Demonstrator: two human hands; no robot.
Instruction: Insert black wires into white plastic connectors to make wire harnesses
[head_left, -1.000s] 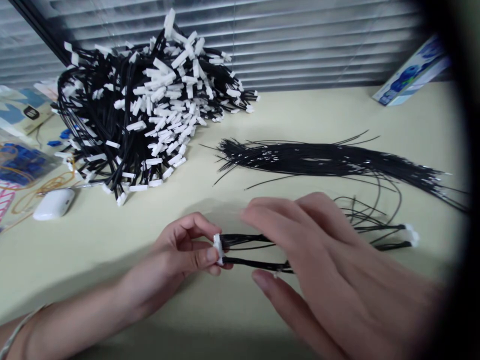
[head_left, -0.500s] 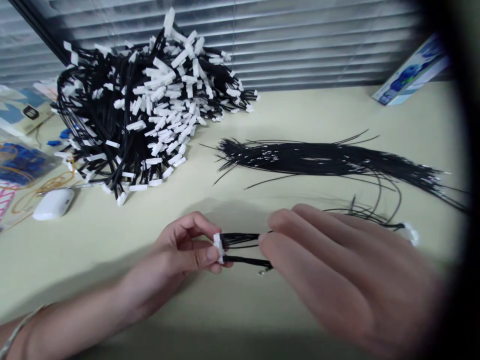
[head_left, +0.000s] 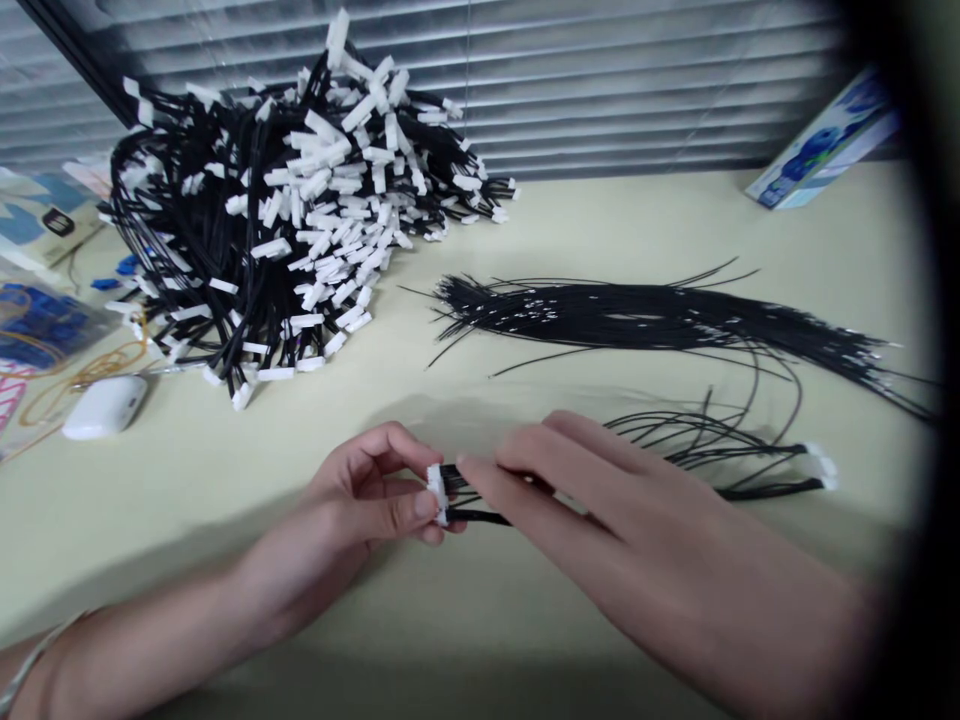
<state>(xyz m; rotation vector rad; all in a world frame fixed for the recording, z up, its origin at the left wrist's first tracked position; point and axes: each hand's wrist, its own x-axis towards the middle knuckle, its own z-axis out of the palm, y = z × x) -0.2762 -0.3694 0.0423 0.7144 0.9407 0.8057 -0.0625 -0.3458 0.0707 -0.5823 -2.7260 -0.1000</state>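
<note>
My left hand [head_left: 375, 490] pinches a small white connector housing [head_left: 436, 494] between thumb and fingers. Black wires [head_left: 480, 517] run rightward from this housing, in an upper and a lower group. Over them reaches my right hand [head_left: 592, 500], palm down, its fingers bent and closed around the wires close to the housing; the thumb is hidden underneath. Beyond the right hand the wires fan out to a second white connector [head_left: 821, 466], which lies on the table.
Behind the hands lies a long bundle of loose black wires [head_left: 637, 318] with metal ends. A big heap of wired white connectors [head_left: 300, 220] rises at back left. Nearby are a white earbud case [head_left: 105, 407] and a bag of blue parts [head_left: 45, 325]. A box [head_left: 821, 145] stands back right.
My right hand has moved left along the wires, its fingertips now closer to the housing. More of the wires and the far connector shows behind it. My left hand stays put.
</note>
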